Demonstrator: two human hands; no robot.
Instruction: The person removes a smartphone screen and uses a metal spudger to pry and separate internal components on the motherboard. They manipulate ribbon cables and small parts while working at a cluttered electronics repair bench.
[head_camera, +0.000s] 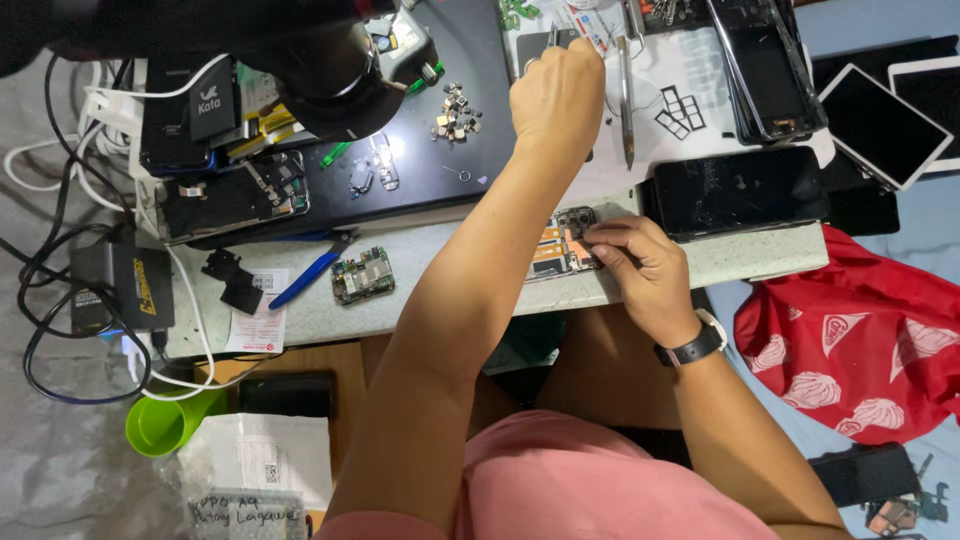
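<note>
Cluttered with phone parts, the bench (420, 300) carries an opened phone (562, 250) at its near edge. Right hand (640, 270) pinches its top corner; left hand (556, 95), closed around a small tool, reaches well beyond it.

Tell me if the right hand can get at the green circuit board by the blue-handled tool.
Probably not directly: the right hand rests on the opened phone, and the left forearm lies between it and the circuit board.

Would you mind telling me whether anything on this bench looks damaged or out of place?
Yes: the dark phone lying beyond the right hand has a visibly cracked screen. The opened phone that hand touches sits at the table's very edge, and small loose parts lie scattered on the black mat.
</note>
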